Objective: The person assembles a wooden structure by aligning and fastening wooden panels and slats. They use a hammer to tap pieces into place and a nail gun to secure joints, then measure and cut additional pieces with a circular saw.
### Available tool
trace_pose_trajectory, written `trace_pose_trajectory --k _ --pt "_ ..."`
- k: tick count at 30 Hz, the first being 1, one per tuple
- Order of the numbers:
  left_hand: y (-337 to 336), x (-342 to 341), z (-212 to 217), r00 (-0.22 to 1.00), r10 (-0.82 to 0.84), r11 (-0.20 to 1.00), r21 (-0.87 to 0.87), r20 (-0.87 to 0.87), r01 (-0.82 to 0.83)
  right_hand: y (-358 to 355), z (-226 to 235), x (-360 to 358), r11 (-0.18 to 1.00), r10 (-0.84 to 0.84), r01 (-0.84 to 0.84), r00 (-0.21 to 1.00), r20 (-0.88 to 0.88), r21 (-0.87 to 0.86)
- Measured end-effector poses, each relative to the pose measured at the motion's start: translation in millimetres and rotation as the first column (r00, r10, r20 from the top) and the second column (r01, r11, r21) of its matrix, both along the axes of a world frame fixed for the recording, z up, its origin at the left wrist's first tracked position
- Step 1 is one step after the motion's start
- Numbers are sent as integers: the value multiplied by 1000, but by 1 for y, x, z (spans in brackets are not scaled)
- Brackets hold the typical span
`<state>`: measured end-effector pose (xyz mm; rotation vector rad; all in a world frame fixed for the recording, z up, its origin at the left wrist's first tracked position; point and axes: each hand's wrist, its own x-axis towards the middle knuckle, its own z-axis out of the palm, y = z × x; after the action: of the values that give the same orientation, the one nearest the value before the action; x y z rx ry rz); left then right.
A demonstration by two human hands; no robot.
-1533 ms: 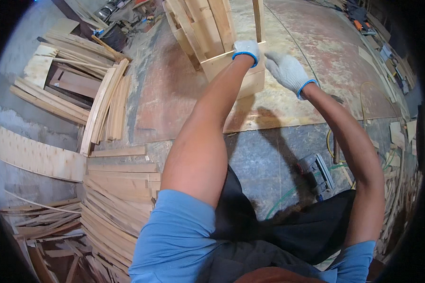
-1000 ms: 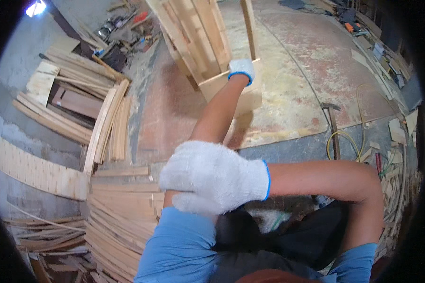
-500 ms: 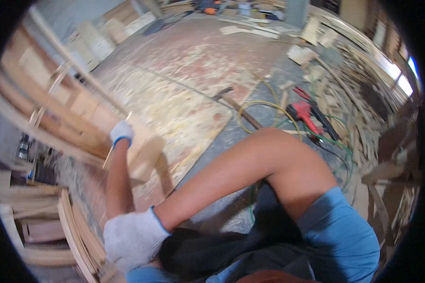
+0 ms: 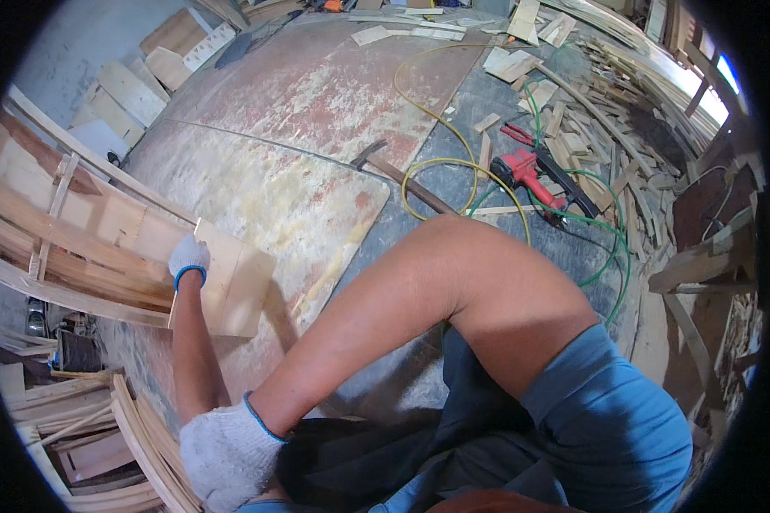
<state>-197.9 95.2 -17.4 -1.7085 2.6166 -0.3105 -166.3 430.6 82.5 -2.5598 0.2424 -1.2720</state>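
- Workshop floor [image 4: 316, 103], littered with offcuts, hoses and a red nail gun [image 4: 535, 175].
- Left hand [image 4: 188, 256] clamped on plywood panel [image 4: 231, 286], upright against wooden frame [image 4: 68, 248].
- Right hand [image 4: 227, 453] near frame, empty, loosely curled.
- Panel placed; fastening seemingly left.

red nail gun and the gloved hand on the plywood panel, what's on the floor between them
In the head view, between the red nail gun and left hand lie yellow hose loops, a hammer and the stained floor board.

right hand [image 4: 228, 453] palm hidden | wooden frame [image 4: 68, 248] cut off left
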Motion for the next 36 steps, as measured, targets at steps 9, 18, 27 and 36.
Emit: trace_pose_trajectory --k 9,18,27,36 --pt "-1 -4 1 999 -15 1000 0 37 15 -8 -1 -5 888 12 9 999 42 -461" --pt "-3 -3 -2 999 -24 1000 -9 36 25 -4 0 1 988 -39 20 992 -116 -153" --pt "-8 -1 1 998 -14 1000 -1 60 14 -10 -3 5 960 -31 5 996 -89 -278" --pt "1 -6 3 996 -20 999 -26 87 23 -14 4 -7 911 -130 18 961 -245 -412"
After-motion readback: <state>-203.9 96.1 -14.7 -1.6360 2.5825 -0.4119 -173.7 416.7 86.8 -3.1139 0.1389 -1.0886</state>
